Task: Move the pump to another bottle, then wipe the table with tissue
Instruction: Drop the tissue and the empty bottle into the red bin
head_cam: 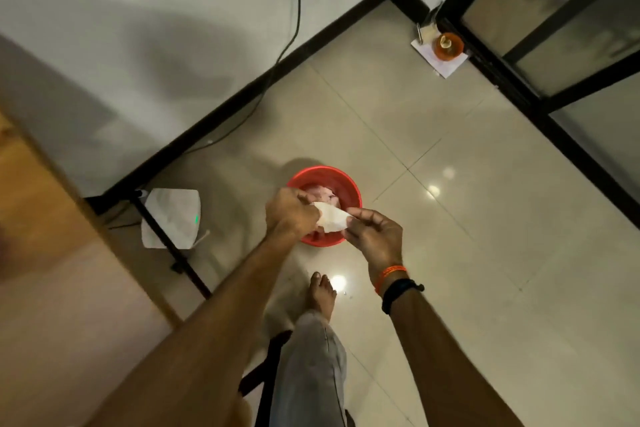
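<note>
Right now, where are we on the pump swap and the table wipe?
Pump swap: cannot tell, no bottle or pump in view. In hand: the left hand and right hand both pinch a white tissue above a red bin on the floor holding crumpled tissue. Whether the wooden table has been wiped, this view cannot show.

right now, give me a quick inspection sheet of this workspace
surface: wooden table at left edge, blurred; glossy tiled floor
job's things: white tissue held over red bin; pump and bottles nothing seen
clutter: white device with green light on floor; orange container on paper in corner
grippers: left hand and right hand both pinch the tissue
cables: black cable down wall
surroundings: white wall, black skirting, dark-framed glass door
</note>
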Available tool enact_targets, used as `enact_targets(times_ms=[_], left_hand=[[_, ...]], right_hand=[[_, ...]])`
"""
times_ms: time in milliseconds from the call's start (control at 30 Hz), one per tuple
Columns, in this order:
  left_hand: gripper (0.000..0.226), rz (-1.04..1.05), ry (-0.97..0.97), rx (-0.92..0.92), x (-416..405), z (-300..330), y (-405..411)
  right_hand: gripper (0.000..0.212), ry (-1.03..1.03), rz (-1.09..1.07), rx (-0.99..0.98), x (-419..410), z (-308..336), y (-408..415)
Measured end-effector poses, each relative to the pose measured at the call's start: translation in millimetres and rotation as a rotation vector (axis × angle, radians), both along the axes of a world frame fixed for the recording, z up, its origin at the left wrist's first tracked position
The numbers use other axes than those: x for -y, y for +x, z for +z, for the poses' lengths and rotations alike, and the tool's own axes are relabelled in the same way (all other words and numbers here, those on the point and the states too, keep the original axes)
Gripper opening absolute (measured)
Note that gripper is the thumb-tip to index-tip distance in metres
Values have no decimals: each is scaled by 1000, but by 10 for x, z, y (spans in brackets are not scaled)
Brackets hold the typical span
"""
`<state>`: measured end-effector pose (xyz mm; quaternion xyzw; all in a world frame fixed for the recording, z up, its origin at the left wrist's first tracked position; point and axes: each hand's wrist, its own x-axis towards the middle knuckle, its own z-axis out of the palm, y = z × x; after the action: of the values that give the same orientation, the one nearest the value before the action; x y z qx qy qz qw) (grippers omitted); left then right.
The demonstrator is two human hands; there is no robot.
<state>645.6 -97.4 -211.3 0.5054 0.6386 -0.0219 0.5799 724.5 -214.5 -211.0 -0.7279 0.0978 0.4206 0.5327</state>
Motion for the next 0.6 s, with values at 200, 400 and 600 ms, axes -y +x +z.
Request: enact_targets(times_ms=[200, 400, 600], left_hand=[[27, -62, -72, -184, 87, -872, 98], [36, -31, -84, -234, 50, -1319, 204], [42, -44, -49, -205, -70, -1218, 288]], right_hand=[[22, -135, 16, -73, 106, -927, 87], [34, -201, 96, -125, -14, -1414, 266], [26, -158, 178, -124, -111, -1355, 413]])
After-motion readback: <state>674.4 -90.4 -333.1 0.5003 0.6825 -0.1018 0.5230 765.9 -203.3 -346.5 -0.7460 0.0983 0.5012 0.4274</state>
